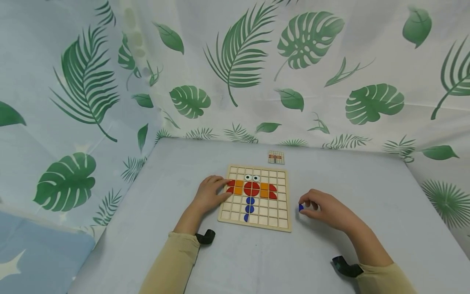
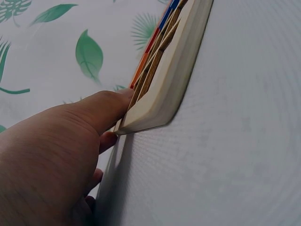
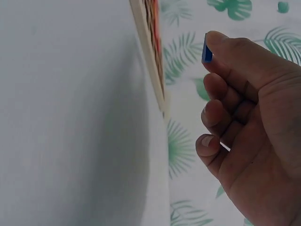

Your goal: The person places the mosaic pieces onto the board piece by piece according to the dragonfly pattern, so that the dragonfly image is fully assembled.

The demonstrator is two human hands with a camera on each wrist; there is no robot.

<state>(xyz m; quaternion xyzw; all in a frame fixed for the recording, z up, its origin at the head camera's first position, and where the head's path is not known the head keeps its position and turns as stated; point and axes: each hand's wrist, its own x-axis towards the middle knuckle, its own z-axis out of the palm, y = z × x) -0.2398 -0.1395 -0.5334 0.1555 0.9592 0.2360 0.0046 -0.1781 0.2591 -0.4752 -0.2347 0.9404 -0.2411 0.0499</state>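
Note:
A square wooden grid board (image 1: 269, 226) lies on the table between my hands. On it, colored pieces form a figure: two eye pieces (image 1: 252, 178) on top, a red circle (image 1: 251, 189), orange squares (image 1: 264, 190) and red curved pieces at both sides, and a column of blue rounded pieces (image 1: 250, 200) below. My left hand (image 1: 210, 194) rests at the board's left edge, its thumb (image 2: 110, 106) and forefinger spread over the rim. To the right of the board, my right hand (image 1: 328, 208) pinches a small blue piece (image 3: 207, 51) between thumb and forefinger, clear of the board.
A small pattern card (image 1: 276, 157) showing a similar figure lies behind the board. White cloth with green leaves (image 1: 242, 53) hangs behind the table (image 1: 205, 159) and along the left. Black wrist-worn devices (image 1: 346, 267) stick out near both sleeves.

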